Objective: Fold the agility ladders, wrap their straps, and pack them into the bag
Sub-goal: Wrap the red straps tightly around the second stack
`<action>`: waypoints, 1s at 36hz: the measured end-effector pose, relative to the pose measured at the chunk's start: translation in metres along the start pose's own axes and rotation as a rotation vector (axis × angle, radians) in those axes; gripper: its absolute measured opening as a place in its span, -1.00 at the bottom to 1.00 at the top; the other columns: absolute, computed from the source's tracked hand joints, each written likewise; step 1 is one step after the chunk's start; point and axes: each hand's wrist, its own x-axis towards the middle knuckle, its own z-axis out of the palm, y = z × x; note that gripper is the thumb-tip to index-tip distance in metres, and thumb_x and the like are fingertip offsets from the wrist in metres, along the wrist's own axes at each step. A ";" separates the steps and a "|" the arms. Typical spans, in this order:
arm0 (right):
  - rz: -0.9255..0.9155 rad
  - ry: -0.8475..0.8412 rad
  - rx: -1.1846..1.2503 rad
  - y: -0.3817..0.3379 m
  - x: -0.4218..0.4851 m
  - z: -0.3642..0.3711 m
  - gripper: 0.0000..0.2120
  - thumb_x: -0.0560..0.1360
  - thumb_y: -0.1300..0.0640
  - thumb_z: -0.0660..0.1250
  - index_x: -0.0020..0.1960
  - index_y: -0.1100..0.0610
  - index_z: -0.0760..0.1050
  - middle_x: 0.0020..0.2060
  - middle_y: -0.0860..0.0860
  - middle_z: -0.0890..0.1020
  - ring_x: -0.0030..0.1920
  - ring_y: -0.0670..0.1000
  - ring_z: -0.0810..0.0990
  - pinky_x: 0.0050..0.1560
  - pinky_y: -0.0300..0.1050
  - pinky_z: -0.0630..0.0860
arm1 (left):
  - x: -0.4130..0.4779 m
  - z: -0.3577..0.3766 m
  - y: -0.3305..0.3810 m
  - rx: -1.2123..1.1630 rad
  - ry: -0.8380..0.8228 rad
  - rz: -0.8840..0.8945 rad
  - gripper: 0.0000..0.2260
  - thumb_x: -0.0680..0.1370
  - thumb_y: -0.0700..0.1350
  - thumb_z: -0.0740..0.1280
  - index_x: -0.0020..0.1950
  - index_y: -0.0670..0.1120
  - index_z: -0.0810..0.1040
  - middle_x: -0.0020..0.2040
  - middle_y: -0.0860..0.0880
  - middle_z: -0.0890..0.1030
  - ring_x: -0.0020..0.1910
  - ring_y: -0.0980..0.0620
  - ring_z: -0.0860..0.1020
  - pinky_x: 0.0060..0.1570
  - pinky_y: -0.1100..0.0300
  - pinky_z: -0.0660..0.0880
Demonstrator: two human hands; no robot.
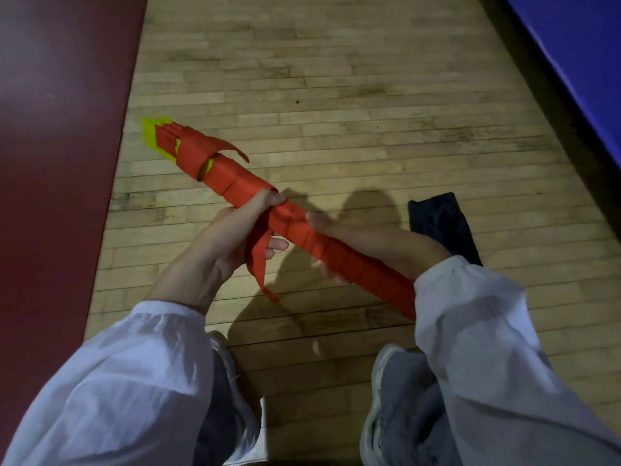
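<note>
A folded agility ladder bundle [235,183], yellow rungs wound in red strap, lies slanted across the middle of the view above the wooden floor. Its yellow tip [153,134] shows at the upper left. My left hand [232,237] grips the bundle at its middle, and a loose red strap end [260,260] hangs down through its fingers. My right hand [353,237] holds the lower part of the bundle from behind, thumb on top. A dark flat bag [443,227] lies on the floor just right of my right forearm.
A dark red mat [57,146] covers the floor on the left. A blue padded surface [578,62] runs along the upper right. My two grey shoes [393,398] stand on the wooden floor [336,95] at the bottom.
</note>
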 end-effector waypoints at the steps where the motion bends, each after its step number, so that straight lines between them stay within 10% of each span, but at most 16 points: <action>1: 0.009 0.004 -0.009 -0.001 -0.001 0.000 -0.26 0.29 -0.43 0.16 0.01 0.22 0.57 -0.22 0.15 0.64 -0.32 0.02 0.60 -0.21 -0.13 0.55 | 0.000 0.000 -0.001 -0.001 -0.002 -0.006 -0.75 0.49 0.01 0.37 -0.01 -0.16 0.54 -0.27 -0.06 0.62 -0.46 0.05 0.57 -0.50 0.29 0.47; 11: -0.079 0.129 -0.062 -0.002 0.000 0.001 -0.17 0.27 -0.45 0.12 0.08 0.27 0.57 -0.28 0.09 0.63 -0.33 -0.05 0.59 -0.20 -0.20 0.52 | -0.001 -0.001 0.004 -0.060 -0.073 -0.079 -0.79 0.50 0.03 0.37 -0.02 -0.11 0.54 -0.22 -0.04 0.63 -0.37 0.06 0.63 -0.40 0.26 0.55; 19: -0.161 0.343 -0.196 0.000 0.001 0.002 -0.45 0.48 -0.34 0.15 0.06 0.11 0.57 -0.21 0.01 0.65 -0.26 -0.10 0.60 -0.19 -0.22 0.47 | 0.003 -0.003 0.002 -0.028 -0.146 -0.087 -0.60 0.53 0.14 0.30 0.17 -0.13 0.57 0.04 -0.10 0.70 -0.29 0.04 0.66 -0.39 0.27 0.55; 36: -0.184 0.726 -0.473 -0.003 0.010 0.022 -0.56 0.32 -0.30 0.45 -0.03 -0.04 0.42 -0.29 -0.22 0.43 -0.28 -0.25 0.40 -0.33 -0.29 0.28 | 0.006 -0.002 -0.005 -0.131 -0.014 -0.084 -0.69 0.53 0.04 0.36 0.06 -0.20 0.55 -0.32 -0.05 0.64 -0.49 0.08 0.57 -0.54 0.30 0.47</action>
